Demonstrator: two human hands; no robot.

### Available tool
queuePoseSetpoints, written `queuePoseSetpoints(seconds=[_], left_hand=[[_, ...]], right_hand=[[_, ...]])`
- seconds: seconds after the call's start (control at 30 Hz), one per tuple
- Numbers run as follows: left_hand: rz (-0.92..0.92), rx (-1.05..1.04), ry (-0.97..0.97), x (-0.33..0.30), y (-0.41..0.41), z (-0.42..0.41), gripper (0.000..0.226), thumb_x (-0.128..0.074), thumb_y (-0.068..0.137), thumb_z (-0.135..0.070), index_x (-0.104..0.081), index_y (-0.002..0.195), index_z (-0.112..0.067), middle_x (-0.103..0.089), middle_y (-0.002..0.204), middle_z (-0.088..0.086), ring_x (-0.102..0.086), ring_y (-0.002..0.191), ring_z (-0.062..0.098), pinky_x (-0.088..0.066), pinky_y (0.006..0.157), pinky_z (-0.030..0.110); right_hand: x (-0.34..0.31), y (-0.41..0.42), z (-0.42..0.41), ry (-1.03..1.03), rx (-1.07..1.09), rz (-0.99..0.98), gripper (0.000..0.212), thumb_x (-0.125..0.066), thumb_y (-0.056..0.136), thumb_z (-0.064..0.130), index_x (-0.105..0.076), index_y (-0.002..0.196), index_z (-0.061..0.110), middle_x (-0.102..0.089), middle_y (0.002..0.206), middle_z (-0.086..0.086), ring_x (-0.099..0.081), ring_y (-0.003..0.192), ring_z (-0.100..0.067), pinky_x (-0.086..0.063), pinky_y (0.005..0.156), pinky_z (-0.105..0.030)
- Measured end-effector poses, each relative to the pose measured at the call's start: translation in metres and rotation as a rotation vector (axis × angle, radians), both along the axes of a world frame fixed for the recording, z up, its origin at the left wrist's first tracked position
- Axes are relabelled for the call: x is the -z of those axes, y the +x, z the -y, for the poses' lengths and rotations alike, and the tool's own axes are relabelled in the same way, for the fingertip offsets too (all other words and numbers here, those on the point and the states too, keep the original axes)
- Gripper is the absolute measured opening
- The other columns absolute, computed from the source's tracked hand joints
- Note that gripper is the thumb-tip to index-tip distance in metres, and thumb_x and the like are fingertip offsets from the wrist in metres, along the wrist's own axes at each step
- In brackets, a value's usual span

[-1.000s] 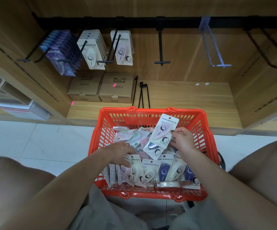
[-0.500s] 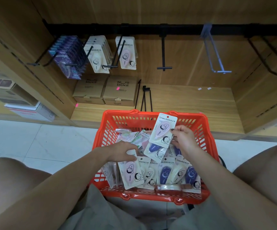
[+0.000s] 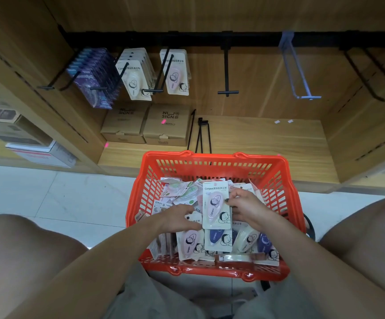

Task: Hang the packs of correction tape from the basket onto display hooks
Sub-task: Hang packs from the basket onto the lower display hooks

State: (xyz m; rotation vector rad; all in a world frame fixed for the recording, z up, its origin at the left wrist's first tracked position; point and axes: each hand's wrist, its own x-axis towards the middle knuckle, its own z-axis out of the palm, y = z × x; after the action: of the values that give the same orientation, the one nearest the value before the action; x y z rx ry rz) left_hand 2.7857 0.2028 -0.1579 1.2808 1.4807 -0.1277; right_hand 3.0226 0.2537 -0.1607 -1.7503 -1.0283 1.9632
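An orange basket [image 3: 212,157] between my knees holds several correction tape packs in pink, cream, green and navy. My right hand [image 3: 246,208] pinches the right edge of an upright pink pack [image 3: 215,206] above the pile. My left hand [image 3: 177,218] grips the top of a second pink pack [image 3: 190,244] just left of and below the first. On the rail above, hooks carry purple packs [image 3: 94,81], cream packs [image 3: 134,79] and pink packs [image 3: 175,74]. To their right hang an empty black hook [image 3: 227,72] and a pale empty hook [image 3: 295,70].
Two brown cardboard boxes [image 3: 166,125] stand on the wooden shelf under the filled hooks. Loose black hooks [image 3: 201,134] lean beside them. More empty black hooks [image 3: 361,74] hang at the far right. White floor tiles lie to the left.
My right hand has turned its pink pack upright and brought it lower, toward my left hand. My left hand pulled a second pink pack out of the pile and moved right with it.
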Motion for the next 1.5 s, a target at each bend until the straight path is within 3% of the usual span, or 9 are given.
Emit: queuePoseSetpoints(seconds=[0.2, 0.3, 0.4, 0.57, 0.8, 1.0, 1.13, 1.27, 1.5], left_hand=[[-0.004, -0.322, -0.098, 0.013, -0.012, 0.008, 0.084, -0.086, 0.072, -0.057, -0.051, 0.141, -0.023, -0.046, 0.146, 0.002, -0.052, 0.130, 0.024, -0.049, 0.105, 0.038], [0.209, -0.472, -0.284, 0.014, -0.018, 0.011, 0.097, -0.093, 0.066, -0.029, -0.042, 0.148, -0.020, -0.046, 0.148, 0.002, -0.052, 0.134, 0.020, -0.049, 0.110, 0.035], [0.211, -0.465, -0.278, 0.024, -0.023, 0.016, 0.087, -0.092, 0.061, -0.005, -0.052, 0.139, -0.010, -0.071, 0.129, 0.009, -0.069, 0.118, 0.023, -0.056, 0.104, 0.039], [0.141, -0.319, -0.183, 0.021, -0.014, 0.026, 0.056, -0.091, 0.069, -0.030, -0.069, 0.121, -0.032, -0.076, 0.119, -0.011, -0.067, 0.117, 0.015, -0.048, 0.111, 0.040], [0.287, -0.527, -0.118, 0.001, -0.022, 0.019, 0.061, -0.087, 0.076, -0.035, -0.066, 0.134, -0.031, -0.074, 0.126, -0.010, -0.066, 0.123, 0.018, -0.046, 0.114, 0.045], [0.496, -0.785, -0.118, -0.040, -0.027, 0.005, 0.031, -0.062, 0.100, -0.016, -0.068, 0.130, -0.012, -0.076, 0.120, 0.012, -0.073, 0.113, 0.032, -0.052, 0.107, 0.053], [0.640, -0.768, -0.152, -0.074, -0.024, 0.000, 0.032, -0.052, 0.104, -0.020, -0.068, 0.131, -0.013, -0.074, 0.126, 0.014, -0.072, 0.112, 0.033, -0.053, 0.105, 0.051], [0.664, -0.730, -0.154, -0.090, -0.024, -0.004, 0.034, -0.052, 0.104, -0.027, -0.067, 0.133, -0.015, -0.072, 0.129, 0.014, -0.070, 0.114, 0.032, -0.050, 0.108, 0.050], [0.642, -0.791, -0.130, -0.107, -0.019, -0.004, 0.029, -0.053, 0.104, -0.030, -0.070, 0.123, -0.016, -0.077, 0.115, 0.011, -0.075, 0.098, 0.026, -0.057, 0.090, 0.042]], right_hand=[[0.027, 0.000, 0.008, -0.013, -0.058, 0.089, 0.021, -0.063, 0.095, 0.005, -0.053, 0.081, 0.016, -0.061, 0.099, -0.021, -0.055, 0.088, -0.029, -0.047, 0.074, -0.044], [0.028, -0.002, 0.010, -0.004, -0.036, 0.101, 0.022, -0.062, 0.097, 0.003, -0.052, 0.081, 0.015, -0.062, 0.098, -0.021, -0.057, 0.085, -0.028, -0.050, 0.069, -0.041], [0.029, -0.004, 0.010, -0.001, -0.015, 0.105, 0.023, -0.061, 0.098, 0.001, -0.051, 0.082, 0.014, -0.062, 0.097, -0.022, -0.060, 0.084, -0.028, -0.053, 0.073, -0.042], [0.032, -0.005, 0.011, -0.004, -0.019, 0.138, 0.020, -0.063, 0.097, 0.004, -0.055, 0.083, 0.014, -0.063, 0.097, -0.018, -0.058, 0.086, -0.027, -0.050, 0.071, -0.040], [0.017, -0.004, 0.009, -0.008, -0.031, 0.119, 0.019, -0.059, 0.098, -0.004, -0.056, 0.086, 0.010, -0.063, 0.099, -0.021, -0.062, 0.085, -0.028, -0.056, 0.075, -0.041], [-0.020, -0.004, -0.007, -0.008, 0.190, -0.163, 0.013, -0.055, 0.100, -0.009, -0.060, 0.095, 0.002, -0.077, 0.110, -0.021, -0.076, 0.091, -0.031, -0.062, 0.083, -0.041], [-0.046, -0.014, -0.012, -0.033, 0.245, -0.348, 0.018, -0.054, 0.100, -0.009, -0.060, 0.117, -0.005, -0.075, 0.112, -0.020, -0.075, 0.100, -0.029, -0.063, 0.074, -0.031], [-0.057, -0.024, -0.013, -0.075, 0.258, -0.439, 0.025, -0.051, 0.101, -0.009, -0.060, 0.124, -0.005, -0.073, 0.121, -0.024, -0.071, 0.115, -0.036, -0.065, 0.081, -0.036], [-0.067, -0.032, -0.010, -0.127, 0.266, -0.537, 0.031, -0.050, 0.102, -0.009, -0.056, 0.132, -0.005, -0.073, 0.122, -0.025, -0.071, 0.116, -0.036, -0.065, 0.085, -0.040]])
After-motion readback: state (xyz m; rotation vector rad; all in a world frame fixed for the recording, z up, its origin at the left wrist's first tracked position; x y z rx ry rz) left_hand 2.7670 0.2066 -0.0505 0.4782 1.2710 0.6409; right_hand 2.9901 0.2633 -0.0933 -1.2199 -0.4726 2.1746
